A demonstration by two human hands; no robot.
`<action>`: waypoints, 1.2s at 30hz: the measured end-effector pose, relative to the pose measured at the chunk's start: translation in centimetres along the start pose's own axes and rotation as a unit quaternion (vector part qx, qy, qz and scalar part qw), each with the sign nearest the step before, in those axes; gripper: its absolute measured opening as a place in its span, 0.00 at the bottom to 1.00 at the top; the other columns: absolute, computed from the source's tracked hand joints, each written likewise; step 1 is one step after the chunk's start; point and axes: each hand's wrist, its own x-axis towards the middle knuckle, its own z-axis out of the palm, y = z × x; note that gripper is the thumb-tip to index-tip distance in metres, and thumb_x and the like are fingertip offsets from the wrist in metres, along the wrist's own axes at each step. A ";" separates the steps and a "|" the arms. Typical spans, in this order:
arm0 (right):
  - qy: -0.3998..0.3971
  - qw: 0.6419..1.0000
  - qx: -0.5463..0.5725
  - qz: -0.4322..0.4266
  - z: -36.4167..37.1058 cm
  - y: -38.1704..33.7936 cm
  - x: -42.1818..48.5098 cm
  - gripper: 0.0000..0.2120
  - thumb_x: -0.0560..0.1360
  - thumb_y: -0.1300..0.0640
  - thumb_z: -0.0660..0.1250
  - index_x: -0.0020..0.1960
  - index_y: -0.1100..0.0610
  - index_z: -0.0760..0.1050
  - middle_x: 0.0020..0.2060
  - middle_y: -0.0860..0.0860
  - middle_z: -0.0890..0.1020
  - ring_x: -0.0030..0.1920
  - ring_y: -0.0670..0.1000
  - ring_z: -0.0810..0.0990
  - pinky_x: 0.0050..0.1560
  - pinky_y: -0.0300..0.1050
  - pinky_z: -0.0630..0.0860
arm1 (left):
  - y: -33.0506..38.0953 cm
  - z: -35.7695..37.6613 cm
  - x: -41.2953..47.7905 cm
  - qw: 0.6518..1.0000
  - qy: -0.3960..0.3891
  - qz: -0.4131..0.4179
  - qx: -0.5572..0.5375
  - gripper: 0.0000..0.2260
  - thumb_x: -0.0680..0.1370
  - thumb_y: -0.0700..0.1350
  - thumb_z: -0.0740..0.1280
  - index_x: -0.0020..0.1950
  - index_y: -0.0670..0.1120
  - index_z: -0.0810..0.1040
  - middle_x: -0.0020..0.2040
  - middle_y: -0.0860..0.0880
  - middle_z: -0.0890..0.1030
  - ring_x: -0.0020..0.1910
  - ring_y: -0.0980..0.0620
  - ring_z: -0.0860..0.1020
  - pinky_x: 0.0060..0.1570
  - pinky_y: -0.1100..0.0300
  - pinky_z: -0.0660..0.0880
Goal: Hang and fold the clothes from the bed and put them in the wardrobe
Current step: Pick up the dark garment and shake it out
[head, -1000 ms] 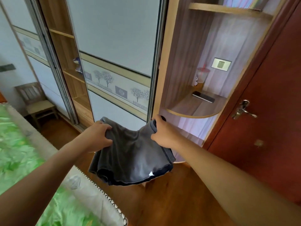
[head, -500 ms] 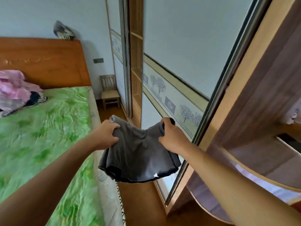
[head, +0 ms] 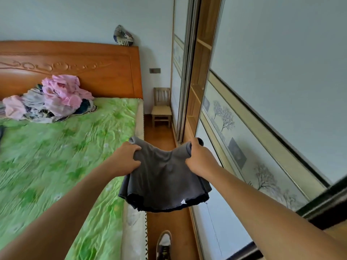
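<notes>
Status: early to middle of the task, by my read. One piece is in hand and most is still to do.

Nearest: a shoe (head: 164, 243) on the wood floor (head: 169, 226), below the fingers.

The left hand (head: 124, 159) and right hand (head: 201, 159) each grip a top corner of the grey garment (head: 163, 179). The fingers (head: 132, 147) are curled over the edge and bunch the fabric. The garment hangs in the air between the two grips and sags in the middle, over the gap between the bed edge and the wardrobe. It is not on a hanger or on a shelf.

Fabric: thin matte knit, limp, dark grey. The hem is darker and wavy, with a small white mark near it. It looks doubled over, so probably part-folded.

Left of the fingers: the bed (head: 56, 166), with a crinkled green sheet and a pale quilted side.

Right of the fingers: the sliding door (head: 272, 81), a smooth pale panel in a metal frame with a band of printed trees.

Beyond the fingers: the open wardrobe bay (head: 201, 72) with wood shelves. Only a sliver shows, so I can't tell what's stored. Past it, a small wooden chair (head: 161, 107) stands at the wall.

Far left: a clothes pile (head: 52, 99) in pink, white and dark, crumpled against the carved orange headboard (head: 84, 64). All of it is left to sort. No hangers are in view.
</notes>
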 end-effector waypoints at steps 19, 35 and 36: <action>-0.025 0.998 -0.044 -0.046 0.5 -2.8 43.6 0.21 0.77 0.61 0.64 0.67 0.52 0.62 0.34 0.49 0.73 0.30 0.46 0.71 0.26 0.41 0.58 | -7.8 -13.4 36.5 0.997 0.016 -0.073 -0.012 0.28 0.77 0.47 0.69 0.77 0.47 0.68 0.73 0.42 0.67 0.67 0.43 0.72 0.63 0.57 0.68; -0.002 0.994 -0.024 -0.106 -8.0 -6.7 72.6 0.13 0.76 0.58 0.65 0.56 0.52 0.63 0.42 0.53 0.74 0.39 0.52 0.74 0.33 0.47 0.67 | -7.3 -27.5 60.8 0.992 0.116 -0.055 0.000 0.22 0.78 0.43 0.66 0.72 0.46 0.75 0.68 0.43 0.75 0.65 0.45 0.74 0.58 0.59 0.70; 0.005 0.994 -0.023 -0.107 -9.0 -7.0 74.3 0.13 0.75 0.57 0.65 0.57 0.53 0.64 0.43 0.53 0.75 0.41 0.53 0.75 0.35 0.48 0.68 | -7.2 -28.7 62.5 0.991 0.126 -0.043 0.000 0.21 0.77 0.42 0.66 0.71 0.46 0.76 0.67 0.44 0.76 0.64 0.46 0.75 0.56 0.60 0.68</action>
